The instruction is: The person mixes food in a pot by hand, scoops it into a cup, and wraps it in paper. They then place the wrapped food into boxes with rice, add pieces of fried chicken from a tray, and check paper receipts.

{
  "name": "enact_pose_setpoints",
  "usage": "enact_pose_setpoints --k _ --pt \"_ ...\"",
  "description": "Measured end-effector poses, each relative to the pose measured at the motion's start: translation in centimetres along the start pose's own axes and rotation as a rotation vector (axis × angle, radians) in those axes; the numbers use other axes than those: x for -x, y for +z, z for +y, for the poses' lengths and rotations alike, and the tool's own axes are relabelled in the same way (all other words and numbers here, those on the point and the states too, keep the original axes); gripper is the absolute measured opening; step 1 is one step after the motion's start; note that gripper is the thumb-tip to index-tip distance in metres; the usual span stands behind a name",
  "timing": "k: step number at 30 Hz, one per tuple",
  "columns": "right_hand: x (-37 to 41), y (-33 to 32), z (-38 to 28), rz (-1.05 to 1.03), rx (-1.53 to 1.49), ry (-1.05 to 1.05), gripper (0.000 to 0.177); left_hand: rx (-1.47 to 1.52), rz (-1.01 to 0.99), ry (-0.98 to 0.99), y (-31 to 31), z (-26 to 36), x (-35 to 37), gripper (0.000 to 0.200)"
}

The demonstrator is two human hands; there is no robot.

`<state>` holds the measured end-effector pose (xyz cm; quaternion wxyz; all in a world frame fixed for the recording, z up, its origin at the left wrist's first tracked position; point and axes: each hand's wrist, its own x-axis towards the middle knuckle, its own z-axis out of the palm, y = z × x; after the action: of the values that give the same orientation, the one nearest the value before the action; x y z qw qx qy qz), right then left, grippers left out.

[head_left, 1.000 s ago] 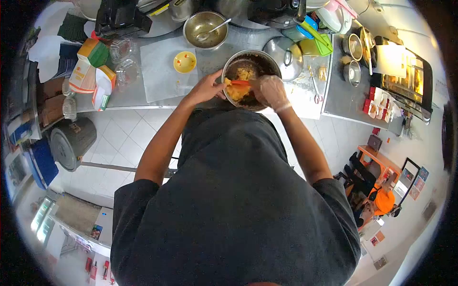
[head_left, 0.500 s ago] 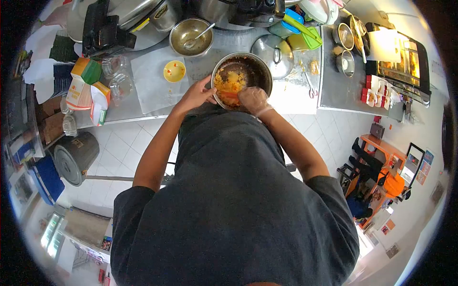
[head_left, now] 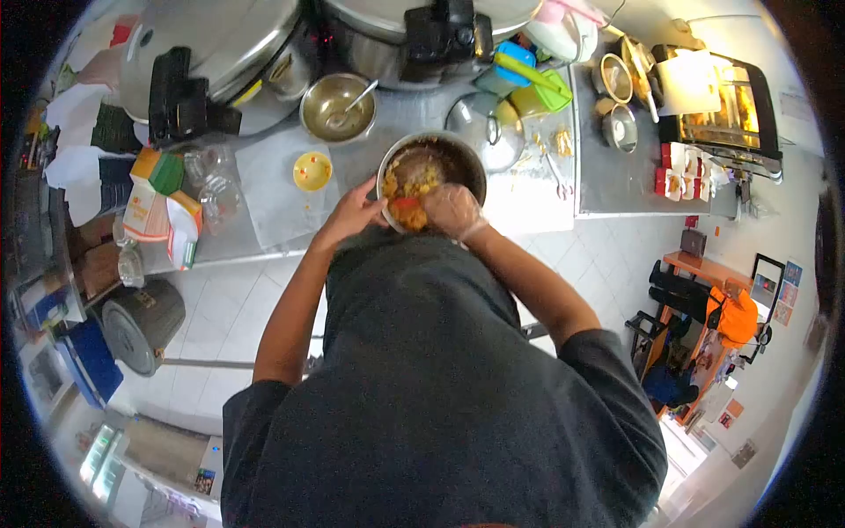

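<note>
A round metal pot [head_left: 476,164] stands near the counter's front edge with yellow-orange mashed food [head_left: 414,178] inside, most of it on the left side. My left hand [head_left: 354,213] holds the pot's left rim, thumb and fingers around the edge. Inside the pot, my right hand [head_left: 452,211], in a clear plastic glove, is curled closed. From its fingers an orange-red flat tool [head_left: 407,203] sticks out leftward against the food; the rest of it is hidden by the hand. A small yellow bowl [head_left: 312,172] with red bits lies on white paper to the left.
Behind the pot are a metal bowl with a spoon [head_left: 337,107], a glass lid [head_left: 486,132] and large pressure cookers [head_left: 211,44]. Scissors [head_left: 556,174] lie to the right. Cartons [head_left: 163,211] and clear plastic containers [head_left: 220,195] stand left. A person in orange [head_left: 732,317] is far right.
The view has shifted, so the counter and pot appear lower and slightly left. My right hand has moved slightly within the pot; my left hand keeps the rim.
</note>
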<state>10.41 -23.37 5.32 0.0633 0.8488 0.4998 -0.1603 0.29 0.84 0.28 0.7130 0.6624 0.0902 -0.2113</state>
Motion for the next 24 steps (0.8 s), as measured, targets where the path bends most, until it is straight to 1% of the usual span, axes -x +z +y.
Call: enact_pose_setpoints --k 1,3,4,5,6,7,8,9,10,11,12,13,14,16,17,19,21,22,23,24 --pt "0.1 -1.7 0.4 0.038 -0.033 0.021 0.017 0.034 0.012 0.011 -0.1 0.4 -0.2 0.058" --pt "-0.7 -1.7 2.1 0.060 -0.072 0.250 0.016 0.110 0.006 0.012 0.3 0.7 0.2 0.055" --pt "-1.3 -0.7 3.3 0.144 -0.152 0.379 0.016 0.094 0.010 -0.037 0.3 1.4 0.4 0.057" --pt "-2.0 1.0 4.1 0.130 -0.206 0.492 0.017 0.074 0.004 -0.079 0.2 1.9 0.6 0.059" --pt "-1.5 -1.0 3.7 -0.057 -0.217 0.436 0.018 0.072 0.029 -0.049 0.0 0.8 0.6 0.052" --pt "-1.9 6.7 4.0 0.026 -0.133 0.239 0.018 0.069 0.028 -0.009 0.0 -0.4 0.2 0.046" --pt "-1.3 4.3 2.3 0.003 -0.119 0.217 0.017 0.050 0.049 0.053 0.1 0.0 0.0 0.045" --pt "-0.4 1.6 0.0 -0.030 -0.109 0.201 0.017 0.068 0.003 -0.057 -0.5 -0.5 -0.2 0.046" --pt "0.3 1.7 0.0 0.023 -0.126 0.091 0.017 0.041 0.000 -0.080 -0.6 -1.1 -0.5 0.049" --pt "0.7 1.3 0.3 0.080 -0.082 0.070 0.016 0.053 0.008 0.003 0.1 0.7 0.0 0.052" --pt "1.5 -1.3 1.1 0.050 -0.119 0.192 0.016 0.012 -0.003 0.021 0.3 1.3 -0.2 0.056" --pt "1.9 -3.5 1.5 0.030 -0.155 0.279 0.016 0.090 -0.028 -0.011 1.2 1.7 0.1 0.059" --pt "1.2 -1.7 1.2 0.048 -0.173 0.378 0.016 0.161 -0.038 -0.073 0.9 1.5 1.2 0.063" --pt "-1.1 2.0 2.6 0.116 -0.195 0.552 0.018 0.123 -0.075 -0.005 -0.5 -1.0 -0.5 0.063" --pt "0.0 0.5 2.1 0.088 -0.309 0.451 0.020 0.121 -0.071 -0.027 -1.0 -1.4 -0.4 0.064" --pt "1.5 0.6 0.3 0.145 -0.345 0.315 0.022 0.120 -0.062 -0.072 -0.7 -1.3 -0.3 0.067" --pt "2.3 0.1 0.1 0.177 -0.275 0.280 0.022 0.156 -0.085 -0.045 0.2 0.1 -0.3 0.068" --pt "3.3 -3.6 0.4 0.132 -0.288 0.277 0.022 0.173 -0.092 -0.040 0.2 0.7 0.1 0.068" --pt "3.9 -5.7 1.0 0.087 -0.294 0.274 0.023 0.172 -0.076 -0.060 0.3 1.1 -0.1 0.068" --pt "1.9 -1.2 1.3 0.141 -0.136 0.418 0.026 0.171 -0.061 -0.086 0.4 1.2 0.0 0.068"
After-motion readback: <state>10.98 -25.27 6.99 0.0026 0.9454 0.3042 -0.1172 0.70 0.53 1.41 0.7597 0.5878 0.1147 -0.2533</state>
